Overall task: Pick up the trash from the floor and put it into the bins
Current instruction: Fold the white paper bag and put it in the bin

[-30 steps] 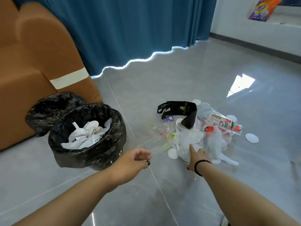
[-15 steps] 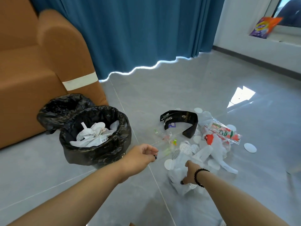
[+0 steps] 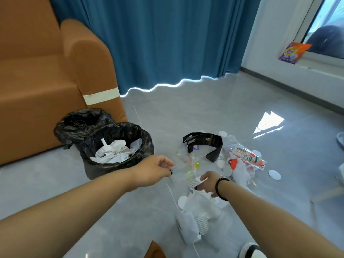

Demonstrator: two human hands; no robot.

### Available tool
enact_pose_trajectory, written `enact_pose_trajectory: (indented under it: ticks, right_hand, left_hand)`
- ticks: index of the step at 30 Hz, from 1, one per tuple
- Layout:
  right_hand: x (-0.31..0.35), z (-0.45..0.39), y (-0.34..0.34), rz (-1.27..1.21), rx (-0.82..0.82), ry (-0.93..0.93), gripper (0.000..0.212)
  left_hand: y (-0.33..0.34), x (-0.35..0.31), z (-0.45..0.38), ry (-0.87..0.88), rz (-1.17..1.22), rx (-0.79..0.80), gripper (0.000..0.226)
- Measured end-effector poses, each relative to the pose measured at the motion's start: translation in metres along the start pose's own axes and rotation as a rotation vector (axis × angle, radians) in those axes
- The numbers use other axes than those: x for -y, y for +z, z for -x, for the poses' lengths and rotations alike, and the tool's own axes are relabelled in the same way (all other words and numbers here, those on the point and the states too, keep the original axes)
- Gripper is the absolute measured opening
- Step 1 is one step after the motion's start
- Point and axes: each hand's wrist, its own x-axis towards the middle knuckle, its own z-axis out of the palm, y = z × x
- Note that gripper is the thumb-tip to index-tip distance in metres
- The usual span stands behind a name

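1. Gripping a crumpled white plastic bag with printed paper scraps (image 3: 197,211), the right hand (image 3: 207,184) is curling its fingers round the top of the bundle, which is hanging down toward the grey tiled floor (image 3: 204,108) at about 5 o'clock of the view's centre.
2. Hovering at the centre, the left hand (image 3: 152,172) is showing loosely curled fingers with thumb and forefinger drawn close together; whether they are pinching anything cannot be told.
3. Lying just beyond both hands, at 1 o'clock from the left hand, is a clear plastic wrapper with small coloured bits (image 3: 188,163).
4. Sitting at 9 o'clock from the left hand is the round bin lined with a black plastic bag (image 3: 119,151), holding white crumpled paper; a second black-lined bin (image 3: 81,121) is touching it behind, against the brown sofa (image 3: 46,71).
5. Resting on the floor at 1 o'clock from the right hand are a black folded cardboard band (image 3: 206,145), a red, green and white clear-wrapped packet (image 3: 245,158) and several white paper discs (image 3: 274,174).
6. Hanging at 12 o'clock is a blue curtain (image 3: 167,38).
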Motion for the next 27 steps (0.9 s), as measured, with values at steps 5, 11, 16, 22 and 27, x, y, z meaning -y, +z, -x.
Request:
enact_pose_trajectory:
  ticks: [5, 11, 16, 22, 27]
  right_hand:
    - [-0.018, 0.004, 0.068, 0.03, 0.098, 0.085, 0.087]
    - [-0.049, -0.006, 0.133, 0.127, 0.028, 0.166, 0.08]
    - [-0.069, -0.019, 0.139, 0.126, -0.063, 0.153, 0.06]
    - [-0.042, -0.021, 0.101, -0.083, 0.075, 0.14, 0.023]
    - [0.003, -0.005, 0.034, -0.63, 0.122, 0.149, 0.025]
  left_hand:
    - [-0.004, -0.011, 0.011, 0.035, -0.045, 0.043, 0.023]
    - [0.004, -0.007, 0.015, 0.055, -0.059, 0.086, 0.026]
    - [-0.001, -0.001, 0.015, 0.049, -0.022, 0.078, 0.027]
    - [-0.009, -0.003, 0.008, 0.039, 0.035, 0.04, 0.022]
    - [-0.006, -0.012, 0.006, 0.069, 0.06, 0.033, 0.02]
